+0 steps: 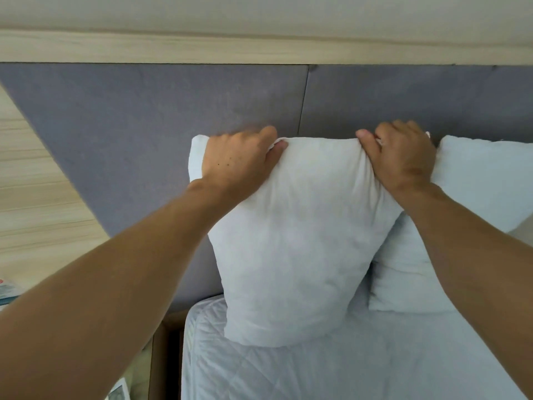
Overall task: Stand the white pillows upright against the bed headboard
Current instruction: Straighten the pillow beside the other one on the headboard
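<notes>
A white pillow [294, 241] stands upright on the quilted mattress [331, 368], its back against the grey padded headboard [144, 125]. My left hand [239, 160] pinches its top left corner. My right hand [401, 157] grips its top right corner. A second white pillow [476, 192] leans against the headboard just to the right, partly behind the first pillow and my right forearm.
A pale wood panel [34, 197] flanks the headboard on the left, with a wood ledge [259, 50] along its top. Some printed packaging [7, 290] lies at the left edge. The mattress's left edge drops beside a brown bed frame [164, 356].
</notes>
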